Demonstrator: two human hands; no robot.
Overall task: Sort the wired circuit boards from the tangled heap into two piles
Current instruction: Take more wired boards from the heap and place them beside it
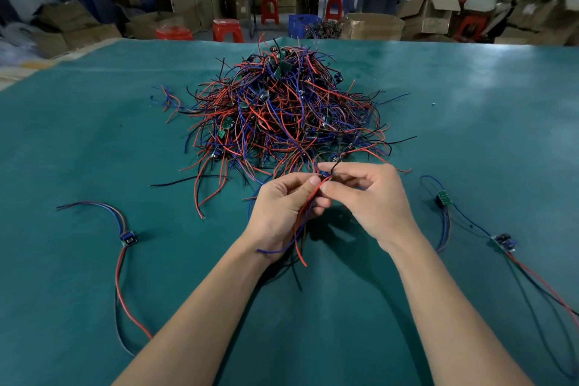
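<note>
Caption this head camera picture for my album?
Both hands untangle wires from the heap; sorted boards lie either side.

Tangled heap [282,113] of red, blue and black wires with small green boards sits mid-table, mounded. One wired board [127,238] lies alone to the left, two wired boards [443,198] [503,242] lie to the right. A red-and-blue wire bundle [308,210] from the heap's near edge is pinched between both hands.
</note>
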